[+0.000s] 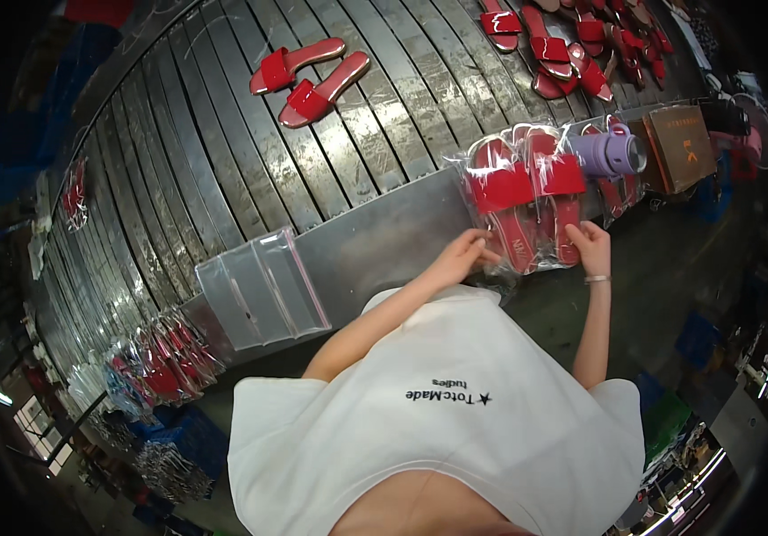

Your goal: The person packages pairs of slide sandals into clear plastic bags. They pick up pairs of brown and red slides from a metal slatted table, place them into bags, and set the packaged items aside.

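A bagged pair of red sandals [503,190] sits in front of the person, toes reaching over the grey tabletop [384,234] beside the slatted conveyor [165,152], heels out past the near edge. The right hand [591,247] has its fingers pinched, as far as I can judge, on the lower right edge of the clear film; the left hand [461,259] is curled at the lower left edge, and I cannot tell whether its fingers close on the film or only rest against it.

The likeliest trouble is a drop: with the heels beyond the tabletop, a slack left grip could let the pair tip toward the floor. The thin film could also tear or stretch if both sides are pulled hard. A sideways swing to the right could knock the purple cup [605,154] (it stands very close to the sandals) into the brown box [675,148].

Counting: two hands, two sandals in the held bag, one cup, one box. One loose pair [312,82], so two sandals, lies on the conveyor, well apart from the hands. One stack of flat clear bags [263,288] lies to the left; its sheets cannot be counted. The sandal heap [567,55] at upper right and the bagged bunch [167,359] at lower left overlap too much for a sure number.
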Available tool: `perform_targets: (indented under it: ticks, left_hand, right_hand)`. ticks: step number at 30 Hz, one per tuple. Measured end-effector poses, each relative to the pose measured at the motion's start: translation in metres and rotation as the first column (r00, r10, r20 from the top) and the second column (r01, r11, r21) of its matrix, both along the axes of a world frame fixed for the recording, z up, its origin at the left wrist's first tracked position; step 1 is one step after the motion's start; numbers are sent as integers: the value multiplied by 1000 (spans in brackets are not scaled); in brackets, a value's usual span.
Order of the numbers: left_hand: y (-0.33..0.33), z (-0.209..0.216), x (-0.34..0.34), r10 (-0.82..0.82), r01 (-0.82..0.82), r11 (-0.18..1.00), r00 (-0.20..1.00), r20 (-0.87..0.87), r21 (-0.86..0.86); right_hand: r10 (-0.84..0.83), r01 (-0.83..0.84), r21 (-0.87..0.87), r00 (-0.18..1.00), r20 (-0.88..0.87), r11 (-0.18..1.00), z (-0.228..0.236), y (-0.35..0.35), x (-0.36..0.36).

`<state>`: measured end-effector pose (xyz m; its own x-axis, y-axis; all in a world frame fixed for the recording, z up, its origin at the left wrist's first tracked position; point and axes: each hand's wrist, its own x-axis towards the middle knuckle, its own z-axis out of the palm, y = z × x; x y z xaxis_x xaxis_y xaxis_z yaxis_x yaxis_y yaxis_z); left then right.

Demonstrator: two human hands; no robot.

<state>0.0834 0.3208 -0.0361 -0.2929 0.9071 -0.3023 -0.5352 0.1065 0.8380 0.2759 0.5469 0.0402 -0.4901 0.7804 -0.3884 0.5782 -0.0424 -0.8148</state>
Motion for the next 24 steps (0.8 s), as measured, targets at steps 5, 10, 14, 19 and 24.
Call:
perform_targets:
  ticks: [5, 10, 14, 19, 24]
  left_hand:
    - [38, -25, -166, 619, -541, 781, 740, 264, -313]
    - [38, -121, -332, 785, -692, 620, 546, 294, -370]
    - [38, -93, -331, 855, -774, 483, 517, 33, -410]
    - [-54, 33, -243, 853, -862, 480, 502, 145, 161]
    - [-138, 72, -145, 750, -876, 459, 472, 462, 149]
  right_hand:
    - [-151, 109, 235, 974, 168, 966, -49, 7, 15]
    - [-188, 81, 412, 956, 225, 907, -45, 12, 11]
    - [-267, -4, 568, 879, 394, 823, -22, -11, -9]
    - [-172, 1, 865, 980, 98, 501, 48, -64, -90]
    - [176, -171, 53, 868, -464, 984, 19, -138, -195]
